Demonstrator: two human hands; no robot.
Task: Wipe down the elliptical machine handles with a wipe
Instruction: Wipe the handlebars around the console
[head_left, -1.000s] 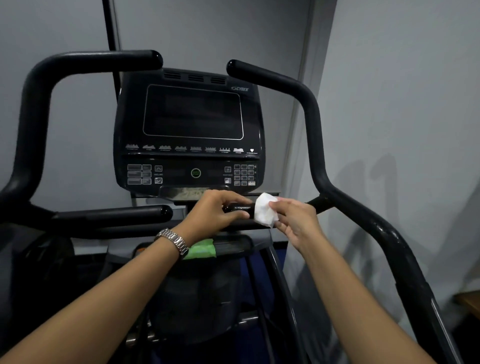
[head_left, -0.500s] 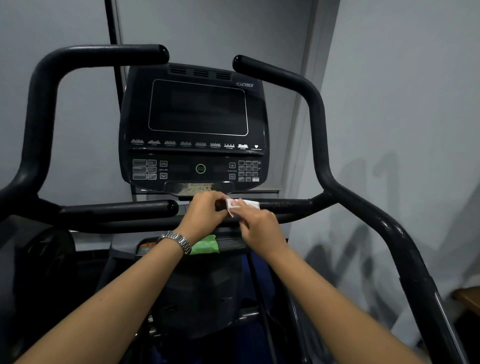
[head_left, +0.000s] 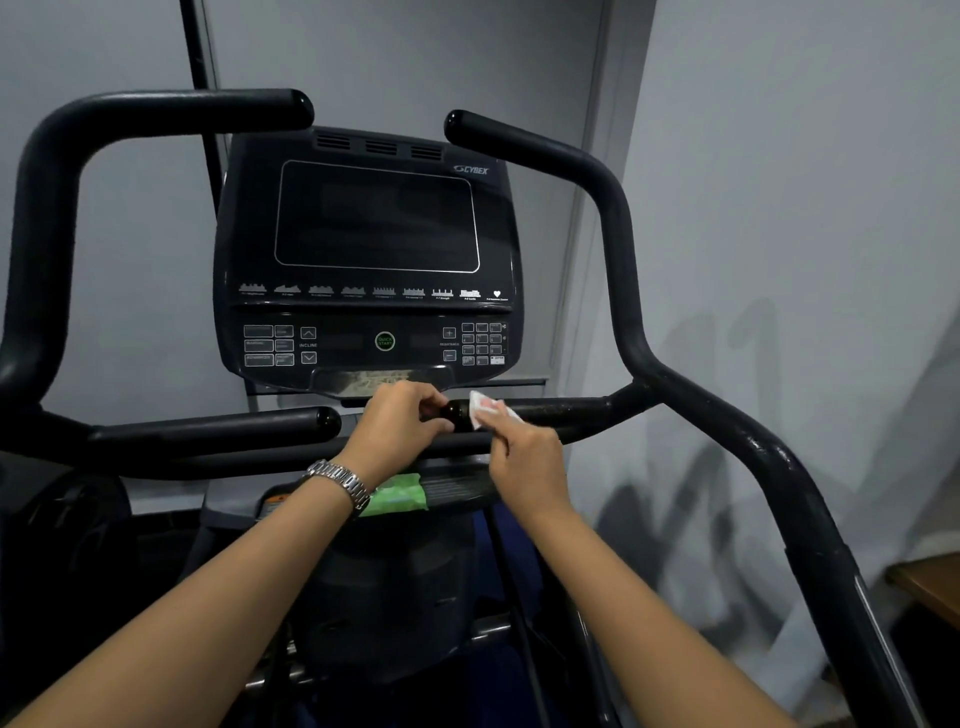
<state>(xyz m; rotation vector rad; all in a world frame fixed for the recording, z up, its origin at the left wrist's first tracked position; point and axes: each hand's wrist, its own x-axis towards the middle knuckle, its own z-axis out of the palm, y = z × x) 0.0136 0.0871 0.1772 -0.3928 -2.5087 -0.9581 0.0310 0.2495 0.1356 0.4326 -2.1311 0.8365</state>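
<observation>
The right hand pinches the wipe onto the short right handle near its left tip, which the left hand seems to grip with curled fingers. The handle runs left to right, and most of its length lies right of the wipe.

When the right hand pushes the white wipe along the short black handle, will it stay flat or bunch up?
Probably floppy: the white wipe creases where it lies over the short black handle. It looks thin and light, so it may bunch unless the right hand presses it flat.
</observation>
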